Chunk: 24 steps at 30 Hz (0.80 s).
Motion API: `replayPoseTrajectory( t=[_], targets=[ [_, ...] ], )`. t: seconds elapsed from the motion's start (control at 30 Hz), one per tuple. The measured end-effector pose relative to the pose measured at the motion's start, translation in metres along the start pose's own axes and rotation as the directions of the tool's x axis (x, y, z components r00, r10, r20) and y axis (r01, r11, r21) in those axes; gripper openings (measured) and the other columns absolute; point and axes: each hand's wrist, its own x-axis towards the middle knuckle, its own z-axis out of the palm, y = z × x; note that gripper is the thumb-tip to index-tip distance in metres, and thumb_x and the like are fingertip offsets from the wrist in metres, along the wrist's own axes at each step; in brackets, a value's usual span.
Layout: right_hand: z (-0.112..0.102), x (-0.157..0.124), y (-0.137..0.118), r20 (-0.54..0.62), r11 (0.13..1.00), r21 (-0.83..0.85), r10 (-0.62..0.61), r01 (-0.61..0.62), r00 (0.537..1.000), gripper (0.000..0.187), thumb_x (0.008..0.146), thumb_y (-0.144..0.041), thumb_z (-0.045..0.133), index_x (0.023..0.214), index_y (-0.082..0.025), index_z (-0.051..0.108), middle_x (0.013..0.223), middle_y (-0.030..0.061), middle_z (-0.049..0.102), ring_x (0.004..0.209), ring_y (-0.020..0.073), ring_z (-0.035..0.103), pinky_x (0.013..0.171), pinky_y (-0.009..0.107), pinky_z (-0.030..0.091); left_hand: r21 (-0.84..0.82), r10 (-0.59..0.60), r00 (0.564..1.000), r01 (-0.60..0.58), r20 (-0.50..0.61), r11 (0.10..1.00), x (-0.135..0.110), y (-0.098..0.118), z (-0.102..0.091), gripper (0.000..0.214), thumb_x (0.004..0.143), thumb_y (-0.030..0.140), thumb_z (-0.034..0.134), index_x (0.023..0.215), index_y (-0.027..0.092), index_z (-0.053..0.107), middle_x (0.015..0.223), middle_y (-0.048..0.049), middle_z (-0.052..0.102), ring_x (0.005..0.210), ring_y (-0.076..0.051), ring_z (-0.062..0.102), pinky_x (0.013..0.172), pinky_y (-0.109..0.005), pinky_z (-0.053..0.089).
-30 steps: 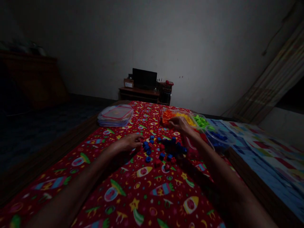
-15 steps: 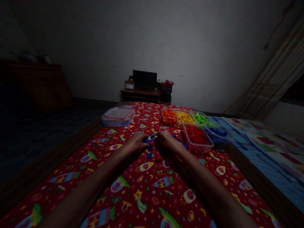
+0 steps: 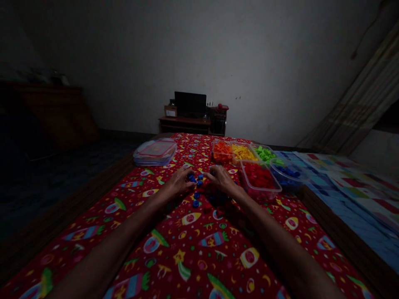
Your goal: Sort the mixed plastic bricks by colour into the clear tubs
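Note:
My left hand (image 3: 179, 182) rests on the red patterned cloth (image 3: 193, 249) with its fingers curled round a small blue piece (image 3: 190, 178). Beside it, my right hand (image 3: 222, 179) lies over a scatter of blue and red pieces (image 3: 199, 198), fingers bent down onto them; what they hold is hidden. Just right of that hand stands a clear tub of red pieces (image 3: 259, 179).
Behind the red tub sit tubs of orange (image 3: 222, 150), yellow (image 3: 242, 153), green (image 3: 264, 154) and blue pieces (image 3: 288, 172). Stacked clear lids (image 3: 155, 151) lie at the far left of the cloth. A wooden edge runs along each side. A dark low cabinet (image 3: 191, 120) stands by the wall.
My right hand came back from the far tubs to the loose pieces in the middle. My left hand slid a little forward and closed on a blue piece.

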Motion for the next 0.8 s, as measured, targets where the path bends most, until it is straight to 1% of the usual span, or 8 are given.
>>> replayPoseTrajectory(
  t=[0.13, 0.23, 0.33, 0.4, 0.5, 0.57, 0.63, 0.8],
  targets=[
    [0.008, -0.004, -0.013, 0.1, 0.991, -0.062, -0.109, 0.115, 0.989, 0.02, 0.087, -0.031, 0.052, 0.094, -0.016, 0.064, 0.085, 0.0074, 0.067, 0.074, 0.015, 0.058, 0.062, 0.023, 0.033, 0.029, -0.025, 0.999, 0.024, 0.025, 0.999, 0.003, -0.004, 0.004, 0.022, 0.063, 0.028, 0.067, 0.083, 0.018, 0.065, 0.088, -0.0036, 0.063, 0.084, -0.02, 0.059, 0.075, -0.03, 0.048],
    [0.011, -0.008, -0.025, 0.242, 0.977, -0.189, -0.054, 0.102, 0.969, 0.024, 0.087, -0.033, 0.05, 0.095, -0.018, 0.066, 0.089, 0.0115, 0.069, 0.081, 0.0201, 0.061, 0.066, 0.026, 0.037, 0.003, -0.044, 0.995, 0.044, 0.088, 0.999, 0.002, -0.004, 0.006, 0.021, 0.067, 0.03, 0.063, 0.084, 0.018, 0.065, 0.083, -0.0025, 0.066, 0.078, -0.02, 0.061, 0.071, -0.028, 0.047],
    [0.008, -0.006, -0.025, 0.256, 0.978, -0.187, -0.037, 0.087, 0.966, 0.026, 0.084, -0.032, 0.053, 0.101, -0.017, 0.065, 0.096, 0.0128, 0.068, 0.087, 0.0218, 0.061, 0.069, 0.026, 0.039, -0.012, -0.086, 0.988, 0.088, 0.127, 0.996, 0.0, -0.002, 0.006, 0.021, 0.067, 0.03, 0.061, 0.085, 0.019, 0.066, 0.081, -0.0022, 0.069, 0.077, -0.02, 0.063, 0.068, -0.027, 0.047],
    [0.002, -0.001, -0.017, 0.204, 0.994, -0.095, -0.025, 0.045, 0.979, 0.026, 0.08, -0.03, 0.057, 0.099, -0.015, 0.065, 0.094, 0.0112, 0.068, 0.086, 0.0206, 0.06, 0.069, 0.025, 0.039, -0.006, -0.098, 0.987, 0.099, 0.125, 0.995, -0.001, 0.001, 0.004, 0.022, 0.067, 0.03, 0.061, 0.085, 0.018, 0.067, 0.082, -0.0027, 0.07, 0.077, -0.02, 0.063, 0.069, -0.027, 0.047],
    [-0.008, 0.008, -0.002, 0.138, 0.969, 0.2, 0.118, -0.144, 0.983, 0.017, 0.079, -0.025, 0.051, 0.082, -0.013, 0.064, 0.076, 0.0055, 0.064, 0.069, 0.0145, 0.057, 0.059, 0.022, 0.037, -0.019, -0.105, 0.988, 0.108, 0.115, 0.994, -0.001, 0.005, -0.001, 0.022, 0.07, 0.031, 0.059, 0.085, 0.017, 0.067, 0.081, -0.0033, 0.07, 0.075, -0.02, 0.064, 0.068, -0.027, 0.047],
    [-0.014, 0.01, 0.006, 0.171, 0.857, 0.44, 0.213, -0.268, 0.962, 0.023, 0.081, -0.025, 0.043, 0.072, -0.013, 0.06, 0.064, 0.0015, 0.058, 0.056, 0.0103, 0.05, 0.052, 0.02, 0.035, -0.04, -0.122, 0.986, 0.127, 0.11, 0.991, 0.0, 0.008, -0.003, 0.023, 0.071, 0.031, 0.057, 0.085, 0.017, 0.068, 0.08, -0.0033, 0.07, 0.073, -0.02, 0.064, 0.067, -0.027, 0.047],
    [-0.02, 0.009, 0.01, 0.225, 0.731, 0.6, 0.236, -0.325, 0.945, 0.026, 0.082, -0.027, 0.04, 0.066, -0.014, 0.056, 0.059, -0.0006, 0.052, 0.051, 0.0085, 0.044, 0.048, 0.019, 0.033, -0.064, -0.138, 0.986, 0.144, 0.095, 0.988, 0.002, 0.012, -0.005, 0.023, 0.072, 0.031, 0.057, 0.086, 0.017, 0.068, 0.08, -0.0035, 0.071, 0.073, -0.02, 0.064, 0.067, -0.027, 0.048],
    [-0.022, 0.001, 0.003, 0.316, 0.582, 0.723, 0.201, -0.372, 0.927, 0.017, 0.078, -0.029, 0.056, 0.07, -0.015, 0.056, 0.065, 0.0001, 0.057, 0.06, 0.0089, 0.05, 0.051, 0.016, 0.037, -0.211, -0.103, 0.995, 0.101, 0.001, 0.972, 0.006, 0.024, -0.007, 0.026, 0.072, 0.032, 0.059, 0.092, 0.016, 0.066, 0.087, -0.0049, 0.07, 0.079, -0.019, 0.064, 0.075, -0.029, 0.05]
  ],
)
